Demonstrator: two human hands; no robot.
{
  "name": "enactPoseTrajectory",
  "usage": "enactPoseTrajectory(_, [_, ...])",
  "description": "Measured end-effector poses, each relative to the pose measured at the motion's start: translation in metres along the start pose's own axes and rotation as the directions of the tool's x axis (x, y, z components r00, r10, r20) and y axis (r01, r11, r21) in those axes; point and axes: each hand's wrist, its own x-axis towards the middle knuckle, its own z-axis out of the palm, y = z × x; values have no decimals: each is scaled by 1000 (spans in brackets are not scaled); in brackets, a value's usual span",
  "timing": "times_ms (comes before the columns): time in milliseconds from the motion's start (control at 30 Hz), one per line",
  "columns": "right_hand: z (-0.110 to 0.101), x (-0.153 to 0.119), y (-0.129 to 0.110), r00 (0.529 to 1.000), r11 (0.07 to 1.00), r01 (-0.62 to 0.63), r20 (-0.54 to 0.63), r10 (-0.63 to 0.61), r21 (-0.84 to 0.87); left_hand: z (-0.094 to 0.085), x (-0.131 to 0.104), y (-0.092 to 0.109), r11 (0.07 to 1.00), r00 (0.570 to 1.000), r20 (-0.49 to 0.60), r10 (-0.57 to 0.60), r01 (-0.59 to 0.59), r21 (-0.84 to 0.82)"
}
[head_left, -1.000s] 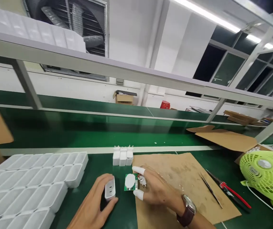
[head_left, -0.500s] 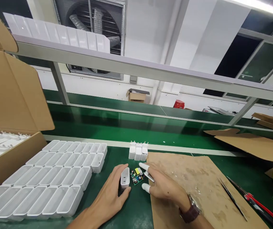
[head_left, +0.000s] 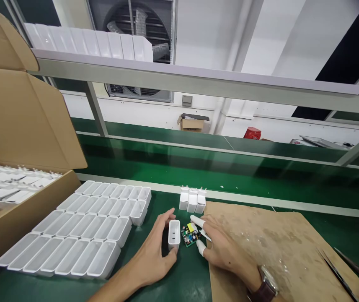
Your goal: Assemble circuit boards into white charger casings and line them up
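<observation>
My left hand (head_left: pixel 156 247) is closed around a small white charger housing (head_left: pixel 174 235), thumb at its near end and fingers at its far end. The housing stands with its open top up, and two slots show inside. Just right of it lies a small green circuit board (head_left: pixel 190 234) with a yellow-topped component. My right hand (head_left: pixel 220 243), with white finger cots on thumb and index finger, is spread at the board's right side. Under its fingers shows a narrow white piece (head_left: pixel 205 235); whether the hand holds it I cannot tell.
Rows of open white housings (head_left: pixel 81 226) stand at left, beside a carton (head_left: pixel 69 184) of white plug parts. Several white plug pieces (head_left: pixel 192 201) stand behind the board. A stained cardboard sheet (head_left: pixel 254 235) and tweezers (head_left: pixel 336 270) lie right. A shelf rail (head_left: pixel 198 75) crosses above.
The view has shifted, so the whole scene sits further right. Both hands keep nearly the same places around the housing and the board, with the right thumb slightly closer to the board.
</observation>
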Motion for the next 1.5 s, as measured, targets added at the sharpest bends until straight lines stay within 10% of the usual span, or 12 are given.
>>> enactPoseTrajectory(267, [-5, -6, -19, 920, 986, 162, -356, -163, -33, 8, 0, -14, 1000, 994, -112, -20, 18, -18])
enactPoseTrajectory(533, [1, -14, -30, 815, 941, 291, -469, -340, -175, 5, -3, -10, 990, 986, -104, 127, -120, 71])
enactPoseTrajectory(1500, [16, -19, -28, 878, 950, 234, -374, -299, -209, 4, -5, -3, 977, 976, -63, 207, -203, 65])
